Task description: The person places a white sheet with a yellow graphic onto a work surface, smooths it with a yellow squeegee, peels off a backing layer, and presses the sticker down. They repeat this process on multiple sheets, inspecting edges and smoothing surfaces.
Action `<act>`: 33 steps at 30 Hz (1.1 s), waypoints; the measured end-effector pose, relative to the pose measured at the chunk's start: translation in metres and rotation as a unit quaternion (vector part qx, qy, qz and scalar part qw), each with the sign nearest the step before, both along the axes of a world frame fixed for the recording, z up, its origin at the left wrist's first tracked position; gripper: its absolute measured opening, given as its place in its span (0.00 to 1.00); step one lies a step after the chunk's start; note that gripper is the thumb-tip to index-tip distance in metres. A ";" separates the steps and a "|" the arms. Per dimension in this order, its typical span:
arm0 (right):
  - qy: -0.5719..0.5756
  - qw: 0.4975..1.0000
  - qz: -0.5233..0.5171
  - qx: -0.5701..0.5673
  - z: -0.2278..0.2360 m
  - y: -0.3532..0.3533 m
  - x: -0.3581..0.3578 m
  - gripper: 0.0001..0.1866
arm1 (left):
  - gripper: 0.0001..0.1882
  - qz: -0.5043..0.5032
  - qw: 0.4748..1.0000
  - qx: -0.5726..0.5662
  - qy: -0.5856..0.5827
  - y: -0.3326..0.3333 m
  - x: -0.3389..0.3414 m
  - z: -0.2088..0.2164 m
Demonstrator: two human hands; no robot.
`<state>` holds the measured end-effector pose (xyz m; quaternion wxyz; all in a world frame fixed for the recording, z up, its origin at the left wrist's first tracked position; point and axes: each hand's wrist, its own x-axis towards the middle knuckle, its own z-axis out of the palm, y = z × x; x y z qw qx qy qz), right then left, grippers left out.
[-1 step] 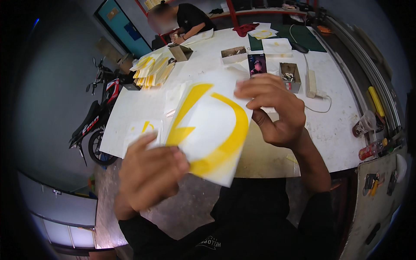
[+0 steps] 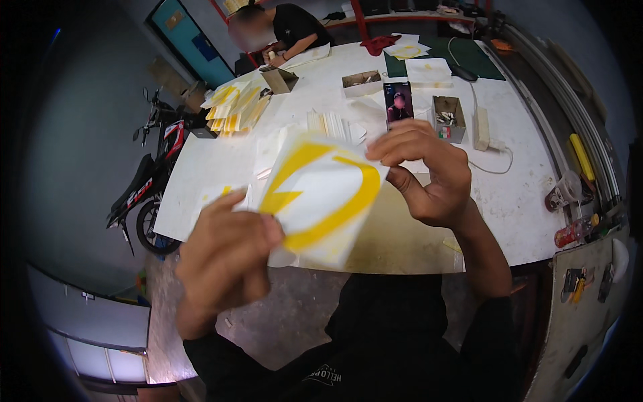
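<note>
Above the near side of the white table I hold up a white sheet with a yellow curved sticker shape on it (image 2: 321, 209). My left hand (image 2: 224, 258), slightly blurred, pinches its lower left edge between thumb and fingers. At the upper right corner, my right hand (image 2: 429, 171) grips it the same way. The sheet is tilted and smeared by motion along its lower edge. Behind it lies a row of white paper pieces (image 2: 328, 125), partly covered. Another yellow-marked sheet (image 2: 228, 193) shows on the table beyond my left hand.
Stacked yellow-marked sheets (image 2: 234, 110) stand at the far left. Across the table are open boxes (image 2: 362, 84), a propped phone (image 2: 398, 102) and a power strip (image 2: 481, 130). A plastic cup (image 2: 562, 191) and bottle (image 2: 575, 231) line the right edge. Another person (image 2: 295, 33) works at the far end.
The sheet's lower edge has swung up and away from me, so it looks shorter. My left hand has shifted slightly left. White paper pieces behind the sheet have come into view.
</note>
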<state>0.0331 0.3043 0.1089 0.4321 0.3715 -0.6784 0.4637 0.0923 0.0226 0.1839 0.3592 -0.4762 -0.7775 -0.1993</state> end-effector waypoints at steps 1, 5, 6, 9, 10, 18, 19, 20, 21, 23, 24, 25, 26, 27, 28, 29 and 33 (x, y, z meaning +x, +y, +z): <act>-0.066 0.998 0.022 -0.008 -0.009 0.003 0.002 0.07 | 0.13 0.000 0.998 0.037 -0.055 0.000 -0.007 -0.002; -0.189 0.979 0.036 -0.067 -0.021 -0.004 0.001 0.08 | 0.09 0.045 0.934 0.169 -0.313 0.003 -0.041 0.005; -0.210 0.974 0.028 -0.078 -0.024 -0.005 0.001 0.09 | 0.10 0.041 0.911 0.205 -0.357 0.005 -0.048 0.002; -0.255 0.965 -0.005 -0.069 -0.028 -0.005 0.000 0.15 | 0.12 0.052 0.873 0.241 -0.420 0.005 -0.063 -0.005; -0.262 0.964 -0.023 -0.050 -0.030 -0.003 -0.001 0.17 | 0.13 0.058 0.865 0.243 -0.435 0.003 -0.068 -0.007; -0.325 0.937 -0.092 -0.086 -0.095 0.024 -0.010 0.29 | 0.13 0.086 0.818 0.194 -0.535 0.005 -0.118 -0.045; -0.364 0.924 -0.051 -0.104 -0.105 0.030 -0.008 0.26 | 0.13 0.078 0.806 0.169 -0.562 0.006 -0.133 -0.062; -0.377 0.913 -0.056 -0.147 -0.116 0.027 -0.005 0.23 | 0.14 0.070 0.792 0.144 -0.589 0.008 -0.147 -0.083; -0.389 0.900 -0.061 -0.188 -0.130 0.025 -0.001 0.22 | 0.14 0.059 0.772 0.109 -0.623 0.014 -0.159 -0.107; -0.387 0.894 -0.102 -0.201 -0.159 0.020 0.014 0.17 | 0.13 0.027 0.734 0.047 -0.677 0.029 -0.179 -0.163; -0.376 0.899 -0.147 -0.170 -0.179 0.018 0.026 0.14 | 0.13 -0.002 0.712 0.019 -0.702 0.037 -0.188 -0.197; -0.364 0.901 -0.193 -0.137 -0.197 0.019 0.038 0.11 | 0.12 -0.004 0.710 -0.006 -0.704 0.049 -0.195 -0.225; -0.350 0.900 -0.240 -0.102 -0.210 0.021 0.051 0.09 | 0.12 -0.008 0.709 -0.031 -0.705 0.063 -0.199 -0.251; -0.327 0.912 -0.237 -0.074 -0.215 0.018 0.063 0.08 | 0.11 -0.012 0.709 -0.060 -0.703 0.075 -0.203 -0.267; -0.305 0.923 -0.232 -0.045 -0.218 0.012 0.073 0.07 | 0.11 -0.016 0.714 -0.065 -0.697 0.086 -0.206 -0.282; -0.282 0.932 -0.226 -0.016 -0.222 0.011 0.079 0.06 | 0.11 -0.019 0.720 -0.071 -0.690 0.097 -0.208 -0.292; -0.272 0.925 -0.228 0.133 -0.233 0.026 0.083 0.06 | 0.09 -0.032 0.759 -0.110 -0.641 0.123 -0.225 -0.309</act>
